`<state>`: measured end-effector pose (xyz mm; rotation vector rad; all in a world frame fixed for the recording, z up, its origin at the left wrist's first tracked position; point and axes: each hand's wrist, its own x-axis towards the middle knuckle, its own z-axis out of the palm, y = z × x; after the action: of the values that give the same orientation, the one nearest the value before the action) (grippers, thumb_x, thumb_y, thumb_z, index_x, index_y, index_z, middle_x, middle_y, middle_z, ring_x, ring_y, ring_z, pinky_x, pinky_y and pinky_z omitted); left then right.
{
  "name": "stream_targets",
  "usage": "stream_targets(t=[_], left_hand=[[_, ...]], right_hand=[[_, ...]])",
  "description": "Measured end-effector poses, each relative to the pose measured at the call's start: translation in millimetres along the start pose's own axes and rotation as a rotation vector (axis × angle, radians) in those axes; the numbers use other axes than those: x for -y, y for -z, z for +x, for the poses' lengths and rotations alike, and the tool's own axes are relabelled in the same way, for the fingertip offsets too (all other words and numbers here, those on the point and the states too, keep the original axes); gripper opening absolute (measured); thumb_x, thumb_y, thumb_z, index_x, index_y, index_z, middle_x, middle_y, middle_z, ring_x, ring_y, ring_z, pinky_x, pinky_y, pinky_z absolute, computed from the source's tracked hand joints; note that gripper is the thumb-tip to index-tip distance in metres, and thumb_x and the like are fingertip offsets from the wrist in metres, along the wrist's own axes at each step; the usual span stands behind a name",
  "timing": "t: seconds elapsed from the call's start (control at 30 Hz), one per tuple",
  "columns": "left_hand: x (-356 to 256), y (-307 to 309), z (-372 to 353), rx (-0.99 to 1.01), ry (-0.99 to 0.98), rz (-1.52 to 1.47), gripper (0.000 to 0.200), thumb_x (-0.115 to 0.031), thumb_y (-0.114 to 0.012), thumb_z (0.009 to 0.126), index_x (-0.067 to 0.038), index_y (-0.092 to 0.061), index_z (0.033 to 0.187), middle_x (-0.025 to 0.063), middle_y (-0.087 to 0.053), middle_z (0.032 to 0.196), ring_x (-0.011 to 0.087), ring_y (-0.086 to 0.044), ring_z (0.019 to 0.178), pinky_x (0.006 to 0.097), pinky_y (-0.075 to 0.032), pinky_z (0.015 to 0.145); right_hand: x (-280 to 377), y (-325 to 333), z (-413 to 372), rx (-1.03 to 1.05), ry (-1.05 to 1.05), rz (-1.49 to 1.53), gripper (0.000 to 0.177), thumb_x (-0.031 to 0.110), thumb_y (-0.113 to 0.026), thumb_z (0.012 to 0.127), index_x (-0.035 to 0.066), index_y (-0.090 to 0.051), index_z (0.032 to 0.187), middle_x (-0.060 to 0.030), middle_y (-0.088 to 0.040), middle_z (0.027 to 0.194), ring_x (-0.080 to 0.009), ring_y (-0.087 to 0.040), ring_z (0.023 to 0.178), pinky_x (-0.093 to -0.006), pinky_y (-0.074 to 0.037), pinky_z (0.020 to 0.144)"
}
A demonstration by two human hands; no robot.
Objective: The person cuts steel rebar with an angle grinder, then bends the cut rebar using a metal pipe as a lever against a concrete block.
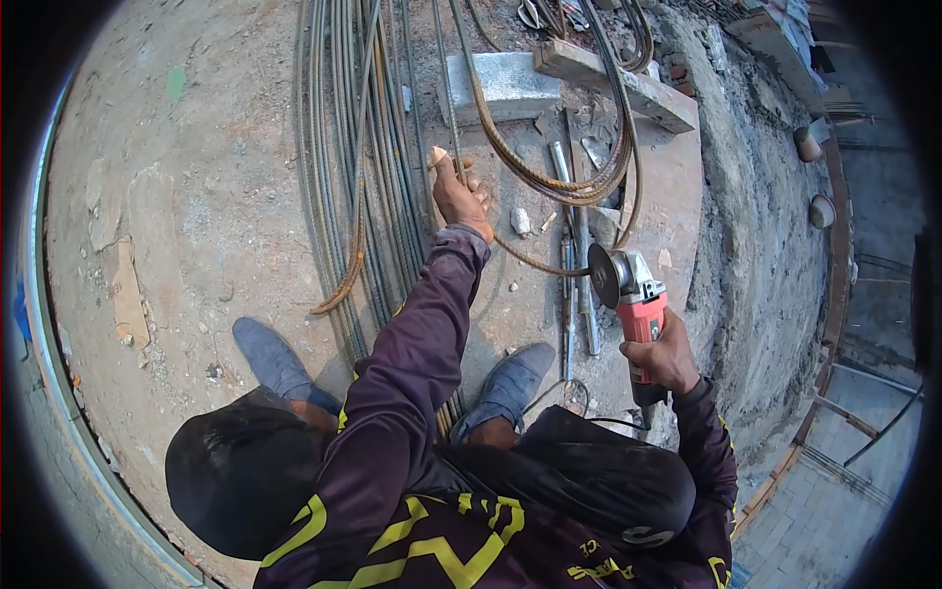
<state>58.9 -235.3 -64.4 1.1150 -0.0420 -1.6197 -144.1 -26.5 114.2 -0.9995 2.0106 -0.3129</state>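
My right hand (pixel 670 355) is wrapped round the red body of an angle grinder (pixel 643 316). Its dark disc (pixel 603 276) faces left, right at the bend of a thin steel rebar (pixel 535 263). That rebar curves up and left to my left hand (pixel 462 201), whose fingers are closed around it with the thumb pointing away from me. Beyond the grinder, a thicker loop of bent, rusty rebars (pixel 564 191) hangs down from the top. Long metal bars (pixel 569 324) lie on the ground just left of the grinder.
A long bundle of straight rebars (pixel 339 128) runs along the ground left of my left arm. A pale block (pixel 503 83) and a wooden plank (pixel 628 86) lie ahead. The grinder's cord (pixel 613 423) trails near my right knee. A rough concrete ledge (pixel 751 226) borders the right side.
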Motion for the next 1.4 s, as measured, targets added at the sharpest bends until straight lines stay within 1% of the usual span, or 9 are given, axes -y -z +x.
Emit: stream_targets(t=[0.2,0.5,0.6,0.7,0.8,0.9,1.1,1.3,1.4], left_hand=[[0,1,0,0.005,0.006,-0.012,0.062,-0.069,-0.046,0.094,-0.007,-0.054,0.095,-0.0056,-0.037,0.062,0.0058,-0.033,0.048,0.0253,-0.026,0.043],[4,2,3,0.011,0.001,-0.022,0.063,-0.070,-0.048,0.093,-0.007,-0.055,0.095,-0.0059,-0.038,0.061,0.0055,-0.034,0.047,0.0240,-0.025,0.043],[3,1,2,0.003,0.003,-0.011,0.061,-0.069,-0.048,0.093,-0.008,-0.055,0.095,-0.0064,-0.038,0.061,0.0055,-0.035,0.047,0.0242,-0.025,0.042],[3,1,2,0.002,-0.002,0.002,0.060,-0.068,-0.048,0.093,-0.008,-0.055,0.094,-0.0067,-0.038,0.060,0.0054,-0.034,0.047,0.0243,-0.025,0.042],[3,2,3,0.010,0.009,-0.025,0.061,-0.069,-0.048,0.093,-0.009,-0.055,0.093,-0.0066,-0.038,0.060,0.0055,-0.034,0.048,0.0244,-0.025,0.042],[3,1,2,0.000,0.000,-0.016,0.060,-0.069,-0.048,0.093,-0.009,-0.055,0.093,-0.0064,-0.038,0.060,0.0055,-0.034,0.048,0.0241,-0.024,0.042],[3,1,2,0.000,-0.004,-0.011,0.059,-0.067,-0.048,0.095,-0.008,-0.054,0.093,-0.0058,-0.039,0.061,0.0055,-0.034,0.048,0.0244,-0.024,0.042],[4,3,5,0.020,0.016,-0.038,0.055,-0.063,-0.046,0.097,-0.008,-0.055,0.094,-0.0059,-0.039,0.061,0.0056,-0.034,0.047,0.0248,-0.024,0.042],[3,2,4,0.026,0.020,-0.055,0.053,-0.060,-0.045,0.098,-0.009,-0.055,0.094,-0.0060,-0.039,0.061,0.0056,-0.033,0.047,0.0249,-0.025,0.042]], right_hand=[[5,0,3,0.005,-0.006,0.015,0.045,0.006,-0.074,0.067,-0.003,-0.056,0.108,-0.0039,-0.062,0.086,-0.0115,-0.057,0.073,-0.0300,-0.050,0.069],[5,3,-9,0.025,-0.034,-0.034,0.046,0.006,-0.074,0.068,-0.002,-0.056,0.109,-0.0031,-0.062,0.087,-0.0115,-0.057,0.073,-0.0298,-0.050,0.069],[-1,0,-12,0.008,-0.014,0.012,0.042,0.007,-0.076,0.068,-0.001,-0.056,0.104,-0.0037,-0.062,0.083,-0.0122,-0.058,0.071,-0.0314,-0.051,0.067],[-3,-1,-11,-0.026,-0.003,-0.004,0.042,0.006,-0.076,0.068,0.000,-0.056,0.104,-0.0032,-0.061,0.082,-0.0122,-0.058,0.070,-0.0314,-0.051,0.067],[5,2,-6,0.033,-0.042,-0.004,0.046,0.006,-0.073,0.068,-0.002,-0.056,0.110,-0.0030,-0.062,0.089,-0.0110,-0.057,0.076,-0.0293,-0.050,0.071],[9,2,-1,0.036,-0.042,0.008,0.046,0.006,-0.073,0.068,-0.002,-0.056,0.110,-0.0028,-0.062,0.088,-0.0109,-0.057,0.075,-0.0293,-0.050,0.071],[6,1,6,0.018,0.005,0.012,0.046,0.006,-0.073,0.069,-0.002,-0.056,0.110,-0.0031,-0.063,0.087,-0.0106,-0.057,0.074,-0.0290,-0.050,0.069],[3,2,2,0.009,0.002,-0.012,0.041,0.006,-0.074,0.068,-0.002,-0.058,0.105,-0.0035,-0.063,0.084,-0.0110,-0.057,0.072,-0.0300,-0.050,0.068],[2,2,-2,0.013,0.001,-0.002,0.040,0.005,-0.075,0.068,0.001,-0.056,0.104,-0.0018,-0.060,0.083,-0.0106,-0.057,0.071,-0.0295,-0.050,0.066]])
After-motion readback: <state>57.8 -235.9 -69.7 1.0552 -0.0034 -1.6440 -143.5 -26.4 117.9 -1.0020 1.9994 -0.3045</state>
